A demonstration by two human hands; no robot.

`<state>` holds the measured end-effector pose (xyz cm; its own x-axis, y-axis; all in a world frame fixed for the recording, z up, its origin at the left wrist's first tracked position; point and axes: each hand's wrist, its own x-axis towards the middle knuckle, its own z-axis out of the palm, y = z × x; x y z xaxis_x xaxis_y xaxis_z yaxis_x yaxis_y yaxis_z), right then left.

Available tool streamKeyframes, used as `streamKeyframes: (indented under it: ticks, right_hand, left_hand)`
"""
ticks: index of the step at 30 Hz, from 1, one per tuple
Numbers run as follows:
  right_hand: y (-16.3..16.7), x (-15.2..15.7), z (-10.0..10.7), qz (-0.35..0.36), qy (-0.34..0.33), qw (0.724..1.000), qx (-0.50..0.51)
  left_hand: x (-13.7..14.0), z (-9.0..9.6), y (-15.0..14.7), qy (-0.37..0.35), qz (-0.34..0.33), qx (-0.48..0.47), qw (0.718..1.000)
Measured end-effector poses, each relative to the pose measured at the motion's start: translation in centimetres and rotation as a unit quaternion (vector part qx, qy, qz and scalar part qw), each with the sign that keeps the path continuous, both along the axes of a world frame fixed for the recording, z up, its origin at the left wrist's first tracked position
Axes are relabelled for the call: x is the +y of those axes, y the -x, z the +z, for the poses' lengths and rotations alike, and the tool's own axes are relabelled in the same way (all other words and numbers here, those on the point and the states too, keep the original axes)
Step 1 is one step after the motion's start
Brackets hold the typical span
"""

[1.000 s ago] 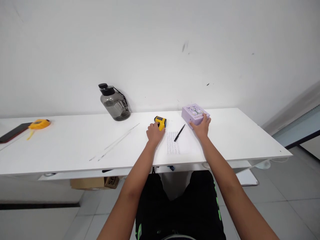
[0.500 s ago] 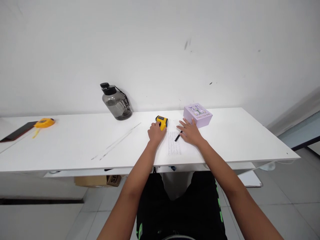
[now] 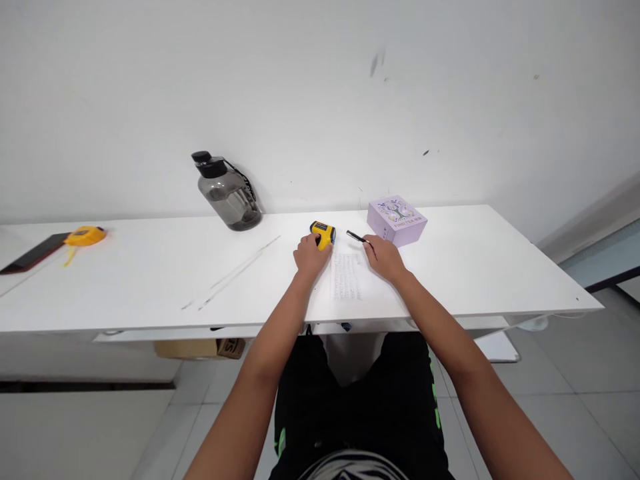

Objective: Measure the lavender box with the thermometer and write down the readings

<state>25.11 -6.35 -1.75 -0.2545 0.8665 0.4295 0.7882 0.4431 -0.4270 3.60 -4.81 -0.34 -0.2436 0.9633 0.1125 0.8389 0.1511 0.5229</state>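
Note:
My left hand (image 3: 309, 256) is closed around a yellow-and-black handheld device (image 3: 324, 232) that rests on the desk; its grip is partly hidden under my fingers. My right hand (image 3: 384, 257) holds a black pen (image 3: 357, 237) by one end, between thumb and fingers, and the pen's other end points left and away from me. Below and between both hands lies a sheet of paper (image 3: 346, 279) with rows of handwriting. Just behind my right hand sits a lilac tea box (image 3: 400, 217) with a printed tree design.
A large grey see-through bottle (image 3: 230, 197) with a black lid stands near the wall. Farther left, an orange tape measure (image 3: 86, 236) lies beside a dark flat object (image 3: 37, 253). Under the white desk (image 3: 240, 267) is a cardboard box (image 3: 193, 348).
My right hand, spread over the pen and paper before, has closed on the pen and raised it off the sheet. The left hand keeps hold of the device. The view has shifted slightly.

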Motion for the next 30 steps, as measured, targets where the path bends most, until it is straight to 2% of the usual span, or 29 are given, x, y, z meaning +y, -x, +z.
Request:
streamKeyframes:
  ticks: [2,9,12,15,17,18,21,23,27,30]
  right_hand:
    - [-0.2,-0.2,-0.1,-0.010,0.000,0.999,0.036]
    - [0.3,-0.8,-0.2,0.005,-0.007,0.999,0.049]
    - [0.6,-1.1,0.1,0.001,-0.008,0.989,0.145]
    - [0.4,-1.0,0.2,0.008,-0.003,0.958,0.287]
    - [0.2,-0.5,0.0,0.024,0.034,0.929,0.368]
    - [0.2,-0.2,-0.2,0.033,0.074,0.915,0.395]
    - [0.5,0.4,-0.9,0.045,0.222,0.880,0.417]
    - [0.9,0.5,-1.2,0.030,0.270,0.868,0.415]
    - [1.3,0.1,-1.0,0.025,0.257,0.879,0.401]
    - [1.2,-0.1,-0.5,0.020,0.223,0.914,0.338]
  left_hand:
    - [0.1,0.0,0.0,0.003,0.001,-0.012,1.000]
    - [0.5,-0.5,0.3,0.002,-0.004,-0.047,0.999]
    - [0.6,-0.5,0.3,0.009,-0.007,-0.049,0.999]
    - [0.6,-0.5,0.4,0.014,-0.007,-0.049,0.999]
    - [0.6,-0.4,0.5,0.016,-0.007,-0.052,0.998]
    - [0.6,-0.4,0.5,0.017,-0.008,-0.054,0.998]
    - [0.5,-0.3,0.5,0.015,-0.009,-0.056,0.998]
    - [0.4,-0.1,0.4,0.014,-0.010,-0.059,0.998]
    - [0.2,0.1,0.3,0.020,-0.007,-0.056,0.998]
    - [0.2,0.2,0.2,0.022,-0.005,-0.051,0.998]
